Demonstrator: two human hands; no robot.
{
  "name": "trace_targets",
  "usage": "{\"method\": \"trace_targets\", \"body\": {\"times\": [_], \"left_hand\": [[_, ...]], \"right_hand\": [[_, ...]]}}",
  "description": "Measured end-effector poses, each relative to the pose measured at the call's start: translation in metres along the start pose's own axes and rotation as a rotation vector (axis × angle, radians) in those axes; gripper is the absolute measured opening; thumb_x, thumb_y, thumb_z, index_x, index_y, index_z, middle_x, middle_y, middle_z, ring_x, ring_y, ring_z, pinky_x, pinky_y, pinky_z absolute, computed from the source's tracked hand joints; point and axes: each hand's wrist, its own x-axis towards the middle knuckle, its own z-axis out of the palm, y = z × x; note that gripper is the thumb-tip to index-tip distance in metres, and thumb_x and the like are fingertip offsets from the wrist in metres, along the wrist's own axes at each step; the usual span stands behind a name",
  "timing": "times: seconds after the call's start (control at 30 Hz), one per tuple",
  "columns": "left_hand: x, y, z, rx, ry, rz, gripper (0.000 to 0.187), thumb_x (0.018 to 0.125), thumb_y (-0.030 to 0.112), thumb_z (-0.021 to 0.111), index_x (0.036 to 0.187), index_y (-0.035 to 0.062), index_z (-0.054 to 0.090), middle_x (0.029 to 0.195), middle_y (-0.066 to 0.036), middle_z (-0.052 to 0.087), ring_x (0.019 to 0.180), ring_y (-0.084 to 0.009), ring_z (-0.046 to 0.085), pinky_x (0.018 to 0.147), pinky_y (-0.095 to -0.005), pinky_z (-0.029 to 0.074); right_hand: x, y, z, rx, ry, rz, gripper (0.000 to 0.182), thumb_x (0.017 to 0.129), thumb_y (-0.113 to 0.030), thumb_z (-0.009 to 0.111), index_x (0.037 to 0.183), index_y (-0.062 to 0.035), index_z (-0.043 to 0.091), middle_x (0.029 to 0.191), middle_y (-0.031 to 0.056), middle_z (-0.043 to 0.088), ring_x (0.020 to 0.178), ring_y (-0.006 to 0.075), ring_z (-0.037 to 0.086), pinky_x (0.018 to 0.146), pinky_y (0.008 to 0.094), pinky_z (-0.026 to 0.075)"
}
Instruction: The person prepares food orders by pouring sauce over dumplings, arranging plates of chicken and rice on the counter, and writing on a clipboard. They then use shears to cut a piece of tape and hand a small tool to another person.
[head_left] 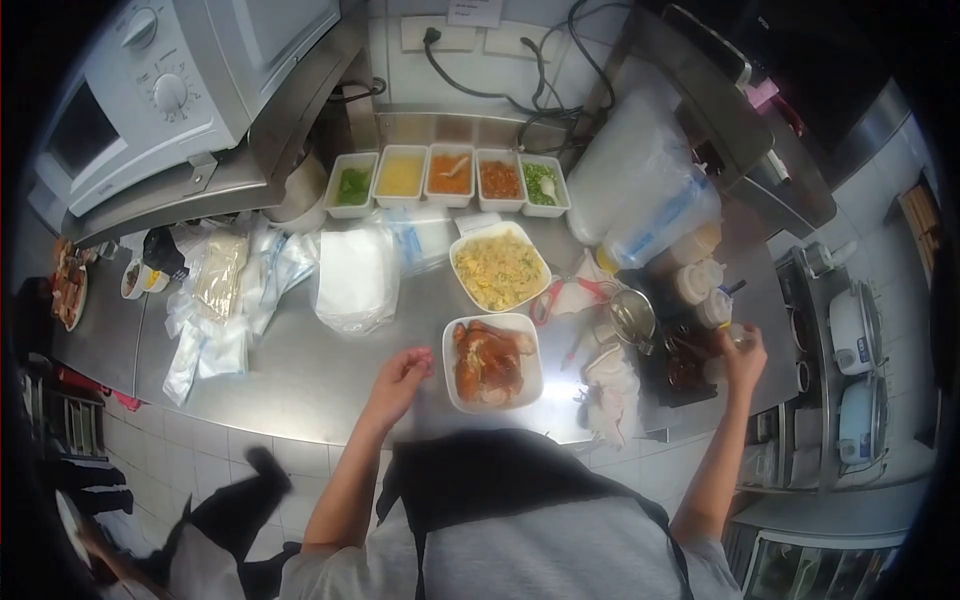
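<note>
My left hand (402, 375) is held over the counter, just left of a square white bowl (535, 385) with browned roast chicken (487, 362) in it. Its fingers are closed, and a small pinkish-red bit shows at the tips; what it is I cannot make out. Out to the right, my right hand (745, 362) grips a small clear container (739, 334) beside the squeeze bottles (699, 283) and a dark tray (685, 368). Behind the chicken stands a second white bowl of yellow fried rice (498, 267).
At the back stand several white tubs of toppings (450, 176). Red-handled scissors (570, 291), a metal strainer (632, 316) and a crumpled cloth (610, 395) lie right of the bowls. Left are white paper sheets (352, 275) and plastic packets (220, 275). A microwave (170, 95) overhangs the back left.
</note>
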Motion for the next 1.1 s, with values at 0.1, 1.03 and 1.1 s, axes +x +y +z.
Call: {"method": "trace_targets", "body": {"times": [0.1, 1.03, 1.1], "left_hand": [[0.012, -0.002, 0.004, 0.170, 0.025, 0.081, 0.031, 0.091, 0.013, 0.051, 0.118, -0.0009, 0.053, 0.105, -0.010, 0.062, 0.092, -0.0153, 0.059, 0.081, -0.0282, 0.046], [0.015, 0.034, 0.050, 1.296, 0.067, 0.348, 0.014, 0.063, 0.014, 0.069, 0.077, 0.0102, 0.068, 0.104, -0.011, 0.047, 0.091, -0.0306, 0.055, 0.076, -0.0404, 0.051], [0.013, 0.038, 0.048, 1.298, 0.071, 0.374, 0.013, 0.063, 0.014, 0.068, 0.076, 0.0099, 0.068, 0.104, -0.011, 0.048, 0.091, -0.0306, 0.056, 0.075, -0.0399, 0.051]], "right_hand": [[0.007, -0.025, -0.052, 0.205, 0.290, -0.215, 0.054, 0.073, -0.023, 0.076, 0.118, -0.0029, 0.054, 0.104, 0.0154, 0.062, 0.090, 0.0174, 0.059, 0.080, 0.0306, 0.046], [-0.101, -0.222, 0.020, -0.052, -0.799, -0.795, 0.056, 0.068, -0.022, 0.070, 0.118, -0.0088, 0.047, 0.083, 0.0135, 0.062, 0.074, 0.0305, 0.064, 0.064, 0.0392, 0.051], [-0.101, -0.223, 0.019, -0.060, -0.791, -0.805, 0.056, 0.068, -0.022, 0.070, 0.118, -0.0086, 0.048, 0.083, 0.0131, 0.062, 0.074, 0.0301, 0.064, 0.063, 0.0386, 0.051]]}}
